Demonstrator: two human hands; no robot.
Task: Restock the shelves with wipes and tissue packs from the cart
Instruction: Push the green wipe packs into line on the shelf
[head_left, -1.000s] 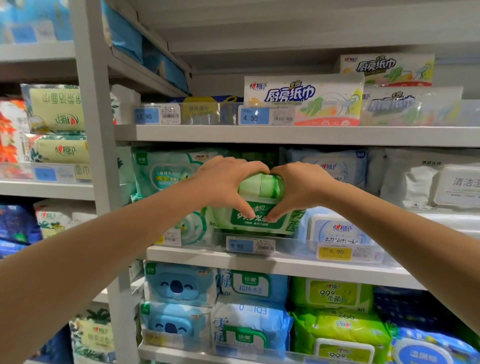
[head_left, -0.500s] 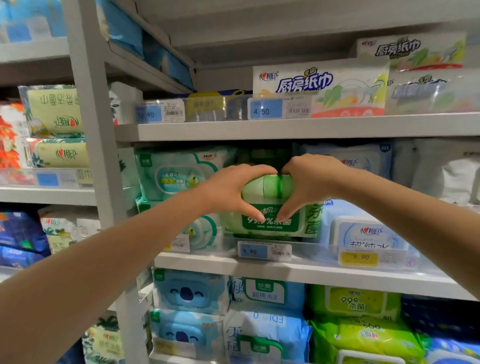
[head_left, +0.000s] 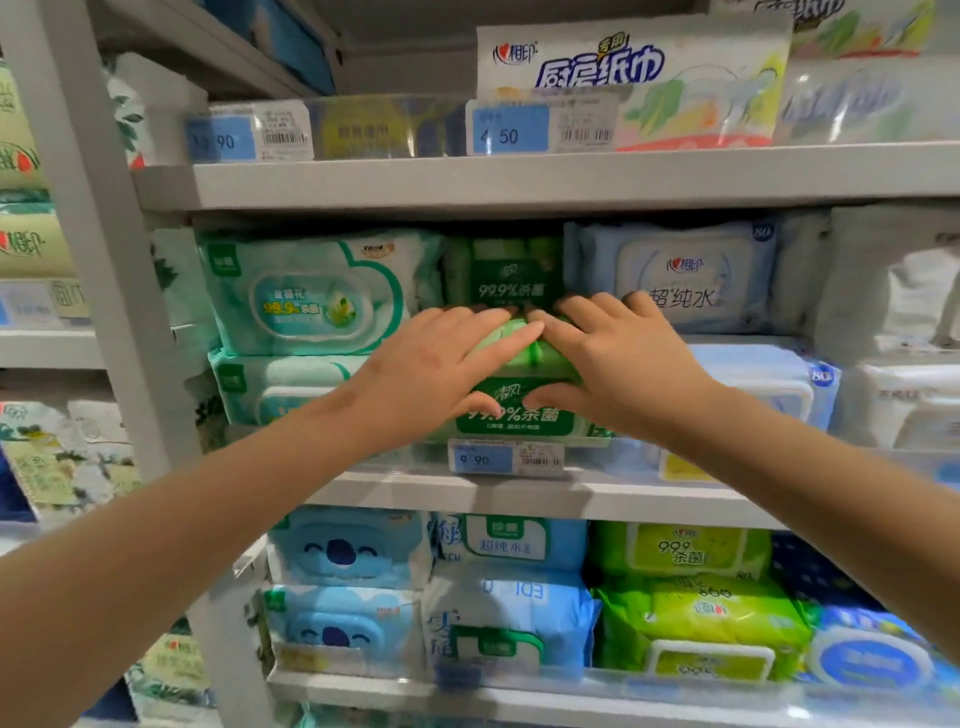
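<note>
Seating green pack (head_left: 514, 423) on shelf (head_left: 519, 496) | my left hand (head_left: 441, 374), right hand (head_left: 618, 364): fingers (head_left: 467, 317) straight, pressing, not gripping | likely to push it flush

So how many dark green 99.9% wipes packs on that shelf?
2. The front pack lies under the left hand and right hand; the upper pack sits just beyond the fingertips. More may be hidden behind.

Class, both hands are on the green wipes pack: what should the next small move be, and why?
Probably one short push back, then let go. The left hand and right hand lie flat on the green pack, which already rests on the shelf, its front right at the price tag.
</note>
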